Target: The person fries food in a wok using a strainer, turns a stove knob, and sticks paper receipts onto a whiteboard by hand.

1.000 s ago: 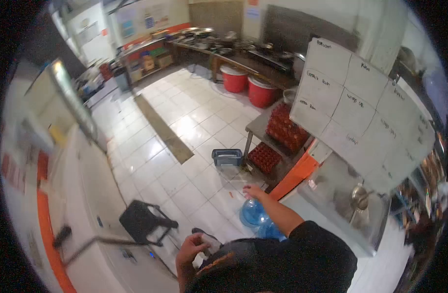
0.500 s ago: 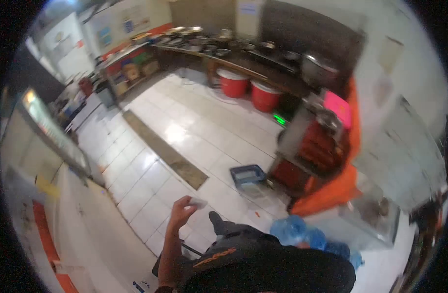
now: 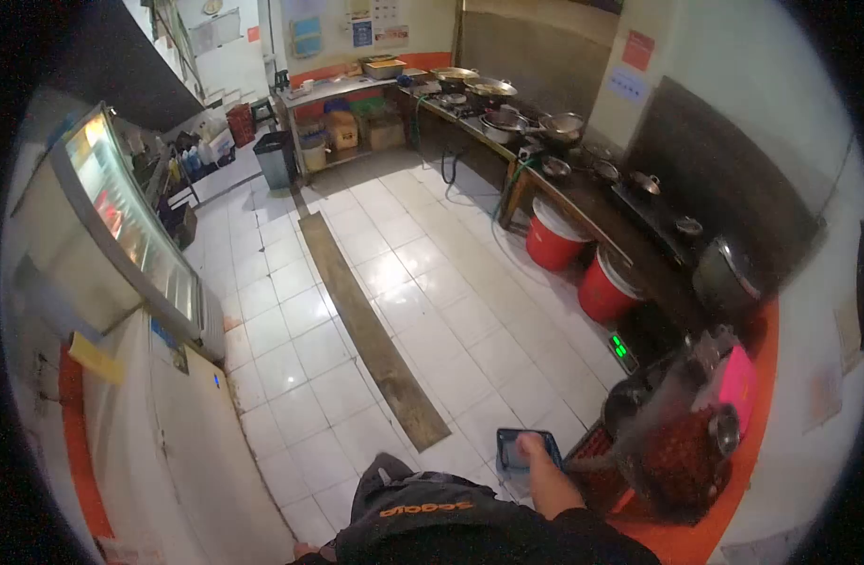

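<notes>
My right hand is stretched forward at the lower right, in line with a dark blue plastic basket. Its fingers are small and blurred, so what they hold, if anything, does not show. Whether it touches the basket is also unclear from this angle. Only a sliver of my left hand shows at the bottom edge, beside my dark shirt; its fingers are hidden.
A chest freezer and a lit display fridge line the left. Red buckets stand under the counter with pans. A green-lit digital display and a red crate are at right. A brown strip crosses the tiled floor.
The view has swung, so the room sits lower and farther right. My left hand, which held a small whitish thing, has dropped to the bottom edge. My right arm now reaches out over the basket's position.
</notes>
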`<control>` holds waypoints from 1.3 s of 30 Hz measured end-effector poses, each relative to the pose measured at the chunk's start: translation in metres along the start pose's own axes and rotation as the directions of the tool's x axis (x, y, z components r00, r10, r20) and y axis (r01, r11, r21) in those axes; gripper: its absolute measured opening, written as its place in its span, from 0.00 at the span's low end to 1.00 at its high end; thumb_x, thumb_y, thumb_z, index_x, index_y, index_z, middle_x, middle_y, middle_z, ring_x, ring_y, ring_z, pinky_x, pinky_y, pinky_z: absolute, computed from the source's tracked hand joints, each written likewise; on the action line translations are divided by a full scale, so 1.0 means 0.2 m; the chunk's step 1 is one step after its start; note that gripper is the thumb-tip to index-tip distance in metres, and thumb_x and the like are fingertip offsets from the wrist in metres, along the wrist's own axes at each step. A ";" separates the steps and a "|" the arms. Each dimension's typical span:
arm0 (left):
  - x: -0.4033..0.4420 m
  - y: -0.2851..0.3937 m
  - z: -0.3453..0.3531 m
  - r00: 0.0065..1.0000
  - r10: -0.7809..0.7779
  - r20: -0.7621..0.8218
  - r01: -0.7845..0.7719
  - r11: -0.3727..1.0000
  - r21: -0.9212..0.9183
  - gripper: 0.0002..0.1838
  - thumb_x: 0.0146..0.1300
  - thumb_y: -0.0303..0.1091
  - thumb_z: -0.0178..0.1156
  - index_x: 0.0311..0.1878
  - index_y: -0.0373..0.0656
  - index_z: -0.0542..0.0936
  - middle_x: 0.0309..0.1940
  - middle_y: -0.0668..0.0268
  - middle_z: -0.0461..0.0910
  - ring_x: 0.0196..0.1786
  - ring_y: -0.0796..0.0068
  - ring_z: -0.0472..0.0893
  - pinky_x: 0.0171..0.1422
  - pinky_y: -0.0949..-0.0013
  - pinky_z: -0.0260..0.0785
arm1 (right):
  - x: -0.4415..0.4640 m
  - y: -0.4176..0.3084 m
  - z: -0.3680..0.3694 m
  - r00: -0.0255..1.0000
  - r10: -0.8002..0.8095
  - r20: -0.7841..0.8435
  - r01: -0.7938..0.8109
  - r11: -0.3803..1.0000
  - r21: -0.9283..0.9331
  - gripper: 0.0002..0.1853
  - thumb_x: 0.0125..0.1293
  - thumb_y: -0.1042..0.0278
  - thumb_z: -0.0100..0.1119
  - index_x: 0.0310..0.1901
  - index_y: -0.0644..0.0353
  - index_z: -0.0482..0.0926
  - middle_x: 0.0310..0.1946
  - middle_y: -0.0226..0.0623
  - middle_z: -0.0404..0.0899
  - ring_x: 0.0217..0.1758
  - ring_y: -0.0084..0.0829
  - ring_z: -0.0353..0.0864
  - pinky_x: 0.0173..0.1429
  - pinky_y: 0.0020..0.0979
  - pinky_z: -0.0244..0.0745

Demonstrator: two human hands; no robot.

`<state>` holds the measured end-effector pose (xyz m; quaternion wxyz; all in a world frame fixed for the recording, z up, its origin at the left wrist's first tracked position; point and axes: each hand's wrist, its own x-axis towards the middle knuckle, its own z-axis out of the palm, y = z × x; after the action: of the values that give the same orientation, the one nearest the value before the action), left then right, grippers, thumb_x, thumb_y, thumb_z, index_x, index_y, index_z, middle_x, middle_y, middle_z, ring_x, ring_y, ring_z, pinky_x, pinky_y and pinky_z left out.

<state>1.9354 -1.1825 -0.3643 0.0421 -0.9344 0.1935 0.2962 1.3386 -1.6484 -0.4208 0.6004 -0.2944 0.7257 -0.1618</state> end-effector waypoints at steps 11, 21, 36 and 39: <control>1.51 1.78 -0.65 0.715 0.589 -0.378 -0.653 0.755 -0.058 0.21 0.52 0.47 0.57 0.25 0.34 0.79 0.25 0.45 0.77 0.33 0.43 0.76 0.40 0.48 0.67 | 0.41 -1.96 1.11 0.964 -0.007 0.267 -0.033 0.989 0.145 0.19 0.58 0.67 0.58 0.51 0.59 0.72 0.37 0.36 0.79 0.36 0.34 0.81 0.39 0.33 0.76; 2.51 4.31 -2.04 0.670 0.656 -0.348 -0.742 0.591 -0.317 0.13 0.47 0.33 0.58 0.36 0.36 0.78 0.32 0.48 0.79 0.38 0.48 0.79 0.42 0.55 0.71 | 1.19 -1.77 0.63 0.870 0.456 -0.185 -0.307 0.797 0.520 0.19 0.59 0.53 0.53 0.40 0.65 0.73 0.29 0.42 0.75 0.33 0.45 0.75 0.34 0.45 0.70; 2.93 4.80 -1.80 0.982 0.186 -0.031 -0.188 0.975 -0.118 0.19 0.50 0.43 0.59 0.38 0.37 0.79 0.35 0.46 0.79 0.43 0.46 0.78 0.46 0.52 0.70 | 2.76 -4.47 1.09 0.988 0.121 -0.098 -0.091 0.958 0.273 0.10 0.60 0.67 0.53 0.42 0.58 0.75 0.32 0.39 0.77 0.30 0.37 0.79 0.31 0.34 0.75; 3.22 5.14 -1.96 0.983 0.185 -0.021 -0.186 0.977 -0.109 0.20 0.50 0.43 0.59 0.39 0.35 0.79 0.36 0.45 0.79 0.43 0.45 0.78 0.46 0.51 0.70 | 3.07 -4.97 1.27 0.999 0.041 -0.021 -0.033 0.953 0.302 0.11 0.60 0.66 0.54 0.43 0.58 0.74 0.32 0.38 0.77 0.30 0.36 0.79 0.33 0.35 0.75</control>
<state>2.2314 -2.4215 -0.3730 -0.0384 -0.9148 0.2634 0.3039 1.7521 -2.7698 -0.3692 0.6312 -0.1834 0.7061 -0.2632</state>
